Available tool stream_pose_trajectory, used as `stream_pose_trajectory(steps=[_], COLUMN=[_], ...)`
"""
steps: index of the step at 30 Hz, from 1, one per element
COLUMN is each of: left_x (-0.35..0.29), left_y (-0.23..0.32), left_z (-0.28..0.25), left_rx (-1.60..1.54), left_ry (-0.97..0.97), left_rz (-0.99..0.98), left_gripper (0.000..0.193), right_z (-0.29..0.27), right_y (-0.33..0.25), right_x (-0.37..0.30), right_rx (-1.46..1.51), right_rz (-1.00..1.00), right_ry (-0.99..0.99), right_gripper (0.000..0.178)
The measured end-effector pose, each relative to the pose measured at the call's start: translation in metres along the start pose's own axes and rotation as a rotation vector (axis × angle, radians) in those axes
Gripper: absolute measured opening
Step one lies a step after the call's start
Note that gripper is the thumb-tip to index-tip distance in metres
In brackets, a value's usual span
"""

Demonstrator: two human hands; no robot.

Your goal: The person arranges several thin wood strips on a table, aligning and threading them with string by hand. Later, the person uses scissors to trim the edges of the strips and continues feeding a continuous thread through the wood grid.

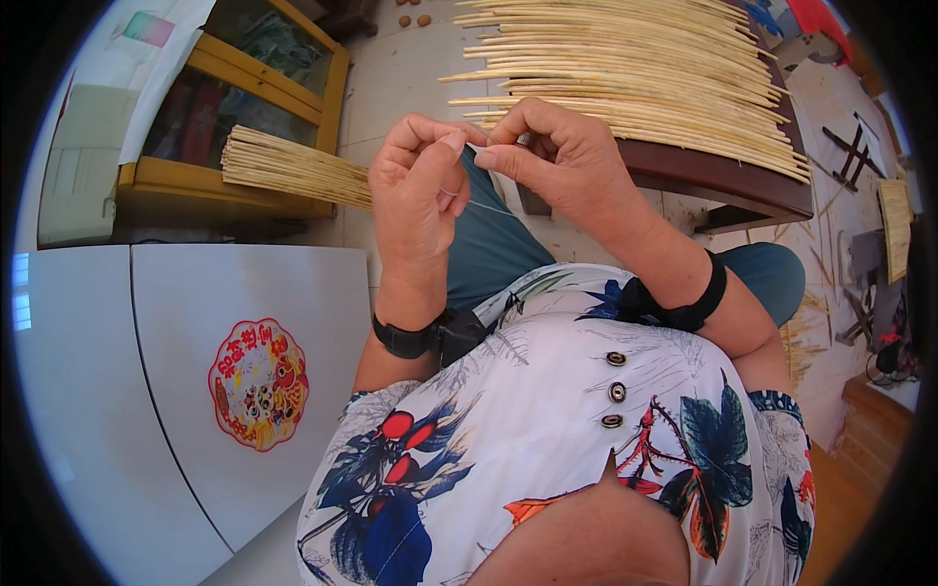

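My left hand [415, 200] and my right hand [572, 166] are raised close together before my chest, both in a pinch. Between their fingertips runs a thin white thread [494, 209], part of which loops by the left fingers and trails down to the right over my trouser leg. Just beyond the right hand, a wide layer of pale yellow stalks [625, 73] lies on a dark wooden table [703, 190]. A bundle of similar stalks [293, 168] reaches in from the left and passes behind my left wrist, its other end hidden.
To my left stands a white cabinet [78, 361] with a round colourful sticker [259, 386]. Behind it is a yellow wooden cabinet [234, 186] with glass panes. Loose stalks [809, 342] lie on the tiled floor at right, near a dark folding frame [852, 156].
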State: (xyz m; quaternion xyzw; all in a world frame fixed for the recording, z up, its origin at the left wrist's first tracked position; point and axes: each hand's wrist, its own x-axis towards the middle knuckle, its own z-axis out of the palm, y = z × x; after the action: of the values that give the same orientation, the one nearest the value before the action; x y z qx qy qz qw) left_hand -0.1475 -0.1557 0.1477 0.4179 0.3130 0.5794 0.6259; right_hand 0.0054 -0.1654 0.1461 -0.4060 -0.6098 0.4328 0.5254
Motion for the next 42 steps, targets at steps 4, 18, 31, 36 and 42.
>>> stream_pose_trajectory(steps=[4, 18, 31, 36, 42], left_x=[0.0000, -0.0011, -0.0023, -0.0020, -0.0022], left_y=[-0.0007, -0.0019, -0.0005, -0.0007, -0.0007], left_z=[-0.0015, -0.0038, -0.0053, -0.0076, -0.0070], left_rx=[0.010, -0.004, 0.013, 0.014, 0.014], left_ry=[-0.023, -0.020, -0.031, -0.041, -0.026], left_rz=[-0.008, -0.024, -0.035, -0.032, -0.036], left_gripper=[0.005, 0.005, 0.006, 0.006, 0.006], right_z=[-0.0013, 0.0001, 0.0013, 0.0022, 0.0029], right_y=[-0.0015, -0.0013, -0.0028, -0.0033, -0.0013], right_x=[-0.0017, -0.0030, -0.0032, -0.0031, -0.0029], right_rx=[-0.038, -0.091, -0.152, -0.162, -0.174], right_rz=[0.040, 0.034, 0.014, 0.007, -0.006], right_ry=[-0.014, -0.023, -0.027, -0.026, -0.026], right_gripper=[0.016, 0.017, 0.019, 0.019, 0.020])
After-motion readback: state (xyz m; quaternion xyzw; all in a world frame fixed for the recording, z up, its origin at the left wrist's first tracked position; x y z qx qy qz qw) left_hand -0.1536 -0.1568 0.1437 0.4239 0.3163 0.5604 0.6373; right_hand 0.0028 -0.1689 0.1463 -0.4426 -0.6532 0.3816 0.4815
